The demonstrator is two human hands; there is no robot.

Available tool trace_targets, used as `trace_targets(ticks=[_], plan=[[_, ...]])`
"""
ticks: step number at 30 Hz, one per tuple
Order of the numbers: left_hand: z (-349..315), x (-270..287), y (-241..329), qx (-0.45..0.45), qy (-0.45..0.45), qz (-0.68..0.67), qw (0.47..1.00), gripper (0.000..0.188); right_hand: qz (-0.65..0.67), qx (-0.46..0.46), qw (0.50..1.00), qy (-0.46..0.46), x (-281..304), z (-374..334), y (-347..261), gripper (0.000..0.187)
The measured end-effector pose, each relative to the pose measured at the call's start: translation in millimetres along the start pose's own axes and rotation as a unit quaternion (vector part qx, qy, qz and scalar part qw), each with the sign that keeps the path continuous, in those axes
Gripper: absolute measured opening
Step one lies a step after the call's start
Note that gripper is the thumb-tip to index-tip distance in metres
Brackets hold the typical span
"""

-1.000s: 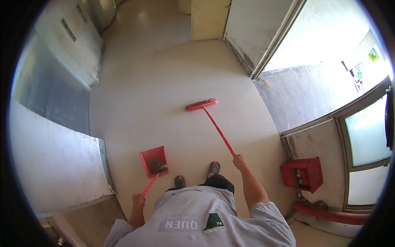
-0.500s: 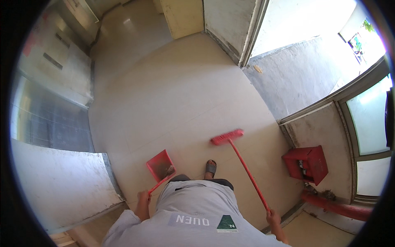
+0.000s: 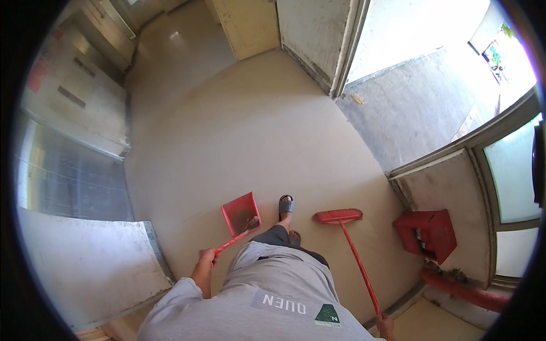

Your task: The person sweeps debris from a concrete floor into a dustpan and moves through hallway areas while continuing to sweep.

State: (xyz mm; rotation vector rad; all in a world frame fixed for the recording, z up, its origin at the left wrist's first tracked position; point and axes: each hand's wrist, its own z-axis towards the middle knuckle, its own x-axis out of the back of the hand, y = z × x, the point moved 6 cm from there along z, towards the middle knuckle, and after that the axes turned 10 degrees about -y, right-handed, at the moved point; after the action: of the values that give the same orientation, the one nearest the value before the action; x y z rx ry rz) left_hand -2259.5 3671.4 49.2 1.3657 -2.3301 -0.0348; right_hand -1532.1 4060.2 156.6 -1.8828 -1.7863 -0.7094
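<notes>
My left hand (image 3: 208, 257) is closed around the handle of a red long-handled dustpan (image 3: 230, 211), held to the left of my legs. Some greyish-brown debris (image 3: 250, 224) lies in the pan, near where the handle joins. At the lower right, my right hand (image 3: 385, 326) grips the end of a red broom (image 3: 357, 258). Its wide bristle head is low over the floor to the right of my feet; I cannot tell whether it touches. One sandalled foot (image 3: 286, 207) stands ahead, between the broom head and the dustpan.
A red bin (image 3: 427, 236) with things inside stands by the right wall, a thick red pipe (image 3: 463, 290) beyond it. An open doorway at the upper right leads to grey paving (image 3: 406, 108) with a dry leaf (image 3: 357, 99). Pale walls (image 3: 85, 256) border the tiled floor (image 3: 239, 125).
The broom has come closer to me and shifted right. The dustpan has moved slightly right and forward with my left hand. One foot has stepped ahead.
</notes>
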Motion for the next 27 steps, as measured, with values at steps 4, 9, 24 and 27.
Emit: trace_targets(ticks=[4,9,24,27], plan=[[34,-17,13,-0.035,-0.019,0.023,0.999,0.025,-0.016,-0.015,0.999,-0.028,48,-9,-75,0.035],[56,-45,44,-0.072,-0.048,0.078,0.993,0.024,-0.014,0.047,0.999,-0.004,63,45,-153,0.035],[87,-65,108,-0.137,-0.002,0.251,0.958,0.025,-0.123,0.126,0.984,-0.022,175,205,-612,0.04],[80,-74,125,-0.125,0.013,0.308,0.943,0.026,-0.084,0.093,0.991,-0.051,188,210,-623,0.042]])
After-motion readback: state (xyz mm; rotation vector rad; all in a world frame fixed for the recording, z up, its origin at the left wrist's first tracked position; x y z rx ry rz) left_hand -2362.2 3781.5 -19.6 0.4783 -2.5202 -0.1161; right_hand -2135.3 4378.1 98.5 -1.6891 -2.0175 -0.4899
